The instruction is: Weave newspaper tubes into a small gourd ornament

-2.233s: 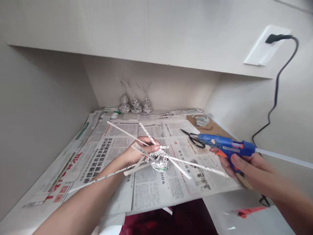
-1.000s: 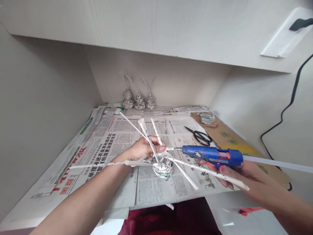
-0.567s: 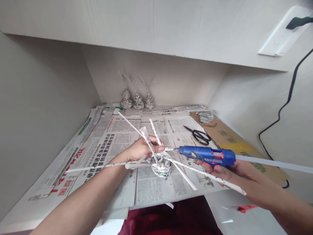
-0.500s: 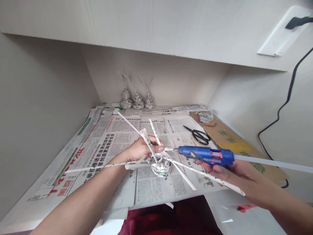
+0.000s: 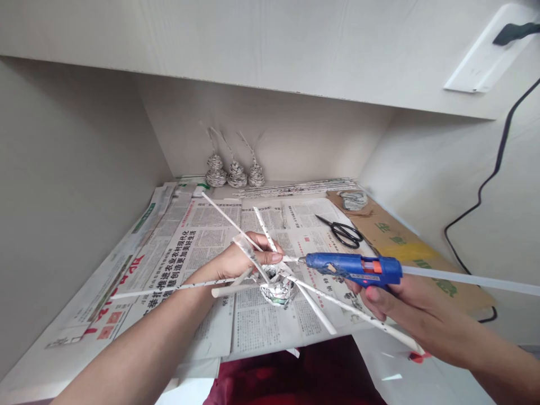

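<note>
My right hand (image 5: 400,301) is wrapped round a blue hot glue gun (image 5: 350,267) with a long clear glue stick (image 5: 472,281) coming out of its back. The nozzle points left and meets the end of a rolled paper strip close to my left fingertips. My left hand (image 5: 253,256) pinches that paper strip (image 5: 289,259). Below it hangs a small round woven paper body (image 5: 277,292), with several rolled newspaper tubes (image 5: 316,309) spreading out from it in all directions. Part of the weaving is hidden behind the tubes and my left fingers.
Newspaper sheets (image 5: 202,225) cover the table. Black scissors (image 5: 343,232) lie beyond the glue gun, beside flattened cardboard (image 5: 392,242). Three woven paper gourds (image 5: 237,175) stand at the back wall, near a bundle of paper tubes (image 5: 304,187). A black cord (image 5: 481,194) hangs at right.
My right hand and the glue gun have shifted very slightly left, the nozzle staying at the paper strip. The woven piece has tilted a little in my left hand.
</note>
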Available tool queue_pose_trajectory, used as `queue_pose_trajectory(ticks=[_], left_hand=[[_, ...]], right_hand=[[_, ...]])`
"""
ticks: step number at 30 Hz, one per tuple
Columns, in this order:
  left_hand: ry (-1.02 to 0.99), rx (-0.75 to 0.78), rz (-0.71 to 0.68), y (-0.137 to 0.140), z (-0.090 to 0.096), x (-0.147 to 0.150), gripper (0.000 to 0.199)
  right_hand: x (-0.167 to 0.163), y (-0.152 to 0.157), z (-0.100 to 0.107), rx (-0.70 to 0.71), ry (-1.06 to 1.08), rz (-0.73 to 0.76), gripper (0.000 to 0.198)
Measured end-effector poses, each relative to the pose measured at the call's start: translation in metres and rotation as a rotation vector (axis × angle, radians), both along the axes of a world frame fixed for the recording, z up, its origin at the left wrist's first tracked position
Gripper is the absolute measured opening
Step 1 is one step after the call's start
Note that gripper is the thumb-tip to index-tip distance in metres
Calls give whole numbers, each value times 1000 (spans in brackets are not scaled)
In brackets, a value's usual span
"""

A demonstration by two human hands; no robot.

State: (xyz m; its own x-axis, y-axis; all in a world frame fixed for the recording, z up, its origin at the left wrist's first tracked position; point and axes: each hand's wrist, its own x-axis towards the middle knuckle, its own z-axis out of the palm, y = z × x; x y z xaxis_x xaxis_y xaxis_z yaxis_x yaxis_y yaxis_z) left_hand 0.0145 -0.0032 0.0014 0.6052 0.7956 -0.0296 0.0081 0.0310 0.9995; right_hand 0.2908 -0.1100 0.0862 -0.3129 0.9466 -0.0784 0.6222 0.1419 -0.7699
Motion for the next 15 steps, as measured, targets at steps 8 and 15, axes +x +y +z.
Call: queue_pose_trajectory(ticks=[8,15], left_hand=[[11,24,-11,0,0,-1,21],[-17,61,-38,0,1,-4,17]], right_hand=[[0,-1,4,-24,-142,44,34],[17,2,-8,92,-129,-55,25]])
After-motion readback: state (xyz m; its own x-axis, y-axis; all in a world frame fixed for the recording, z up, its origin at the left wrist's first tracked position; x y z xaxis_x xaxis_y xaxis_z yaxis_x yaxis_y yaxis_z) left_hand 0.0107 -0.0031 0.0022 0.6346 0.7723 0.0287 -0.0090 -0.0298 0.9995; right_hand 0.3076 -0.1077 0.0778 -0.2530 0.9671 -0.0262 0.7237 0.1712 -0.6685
